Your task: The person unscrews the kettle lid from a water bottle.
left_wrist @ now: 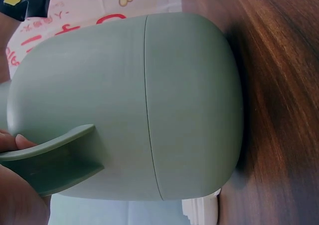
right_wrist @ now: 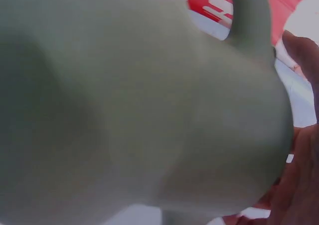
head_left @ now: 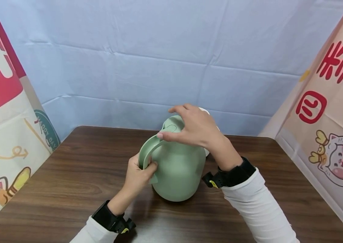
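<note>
You're gripping a green jug (head_left: 178,172) by its handle (head_left: 148,148), your right hand (head_left: 197,126) arching over the lid (head_left: 170,123).
The jug is standing on the bench (head_left: 83,162), your left hand (head_left: 141,172) clamping round the handle; your right is holding its fingers apart, contact not showing clearly. If you're pressing the lid off-centre, the jug could be tipping or twisting against your 1-sided grip. Behind, a white object (head_left: 207,152) is sitting mostly hidden; the jug is blocking it, and swinging backward could be knocking it.

Behind the green jug (head_left: 178,170), 1 white object (head_left: 206,153) is mostly hidden, its shape unclear.
</note>
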The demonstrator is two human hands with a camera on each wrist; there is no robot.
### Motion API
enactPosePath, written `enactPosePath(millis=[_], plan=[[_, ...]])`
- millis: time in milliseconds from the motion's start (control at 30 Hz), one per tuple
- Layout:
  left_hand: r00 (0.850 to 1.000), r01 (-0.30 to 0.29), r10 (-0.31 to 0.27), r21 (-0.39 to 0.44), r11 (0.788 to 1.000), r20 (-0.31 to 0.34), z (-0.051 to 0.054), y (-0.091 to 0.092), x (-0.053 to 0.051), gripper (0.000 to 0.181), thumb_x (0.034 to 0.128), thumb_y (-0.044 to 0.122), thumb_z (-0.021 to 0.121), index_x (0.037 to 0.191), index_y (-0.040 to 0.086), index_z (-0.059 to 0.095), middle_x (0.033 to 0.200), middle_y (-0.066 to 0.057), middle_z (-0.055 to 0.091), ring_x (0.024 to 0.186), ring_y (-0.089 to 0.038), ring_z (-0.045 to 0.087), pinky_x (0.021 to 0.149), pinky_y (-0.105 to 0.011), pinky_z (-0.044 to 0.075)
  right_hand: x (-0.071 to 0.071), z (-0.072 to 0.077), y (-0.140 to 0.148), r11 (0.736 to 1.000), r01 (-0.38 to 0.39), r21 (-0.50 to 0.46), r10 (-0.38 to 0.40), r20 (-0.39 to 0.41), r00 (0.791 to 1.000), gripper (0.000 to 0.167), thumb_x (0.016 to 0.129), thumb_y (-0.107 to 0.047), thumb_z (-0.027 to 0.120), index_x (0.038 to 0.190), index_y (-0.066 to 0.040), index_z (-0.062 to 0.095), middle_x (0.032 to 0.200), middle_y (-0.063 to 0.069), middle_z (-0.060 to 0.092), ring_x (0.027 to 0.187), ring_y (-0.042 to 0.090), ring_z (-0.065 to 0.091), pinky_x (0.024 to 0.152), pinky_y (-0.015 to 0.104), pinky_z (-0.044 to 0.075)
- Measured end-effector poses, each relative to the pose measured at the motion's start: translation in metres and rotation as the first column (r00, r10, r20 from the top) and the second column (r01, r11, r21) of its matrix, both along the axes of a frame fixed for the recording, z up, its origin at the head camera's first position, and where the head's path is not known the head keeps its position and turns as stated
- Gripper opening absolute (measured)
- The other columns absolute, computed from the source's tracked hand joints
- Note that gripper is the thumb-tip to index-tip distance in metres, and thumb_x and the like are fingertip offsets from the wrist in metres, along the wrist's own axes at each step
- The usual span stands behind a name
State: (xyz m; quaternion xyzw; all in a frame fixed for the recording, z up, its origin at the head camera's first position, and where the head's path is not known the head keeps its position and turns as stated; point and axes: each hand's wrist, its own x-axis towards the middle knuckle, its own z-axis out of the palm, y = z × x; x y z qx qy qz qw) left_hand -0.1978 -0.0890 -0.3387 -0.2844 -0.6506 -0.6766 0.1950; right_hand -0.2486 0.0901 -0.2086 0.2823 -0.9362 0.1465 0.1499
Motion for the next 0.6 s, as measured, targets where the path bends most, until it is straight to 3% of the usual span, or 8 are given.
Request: enactPosePath(millis=[267,367,600], plan=[[1.000,-0.019,0.019,-0.011,1.000,0.005,0.000,-0.002,0.000,0.030,0.0816,-0.018,0.047,0.065,0.002,0.032,0.045,0.001,0.027,0.036,-0.012,0.028,0.039,-0.027,0.029,0.005,-0.004,-0.012,0.969,0.228,0.097,-0.229,-0.004,0.973,0.093,0.060,-0.090,0.040,0.114,-0.017,0.056,0.102,0.009,0.053,0.094,0.029,0.050,0.069,0.046,0.044],[1.000,-0.028,0.028,-0.014,1.000,0.011,0.001,-0.001,0.000,0.029,0.0813,-0.018,0.047,0.065,0.001,0.033,0.045,0.002,0.027,0.036,-0.012,0.029,0.039,-0.027,0.030,0.007,-0.006,-0.014,0.964,0.248,0.096,-0.249,0.003,0.968,0.094,0.059,-0.091,0.039,0.111,-0.016,0.054,0.100,0.009,0.050,0.091,0.030,0.048,0.067,0.046,0.043],[0.999,-0.043,0.043,-0.027,0.999,0.000,0.002,0.000,0.000,0.033,0.0790,-0.021,0.046,0.062,0.003,0.029,0.044,0.002,0.024,0.036,-0.010,0.025,0.040,-0.026,0.028,0.009,-0.010,-0.020,0.958,0.261,0.118,-0.254,-0.074,0.964,0.076,0.068,-0.080,0.047,0.097,-0.010,0.054,0.088,0.011,0.048,0.081,0.032,0.045,0.069,0.044,0.038]])
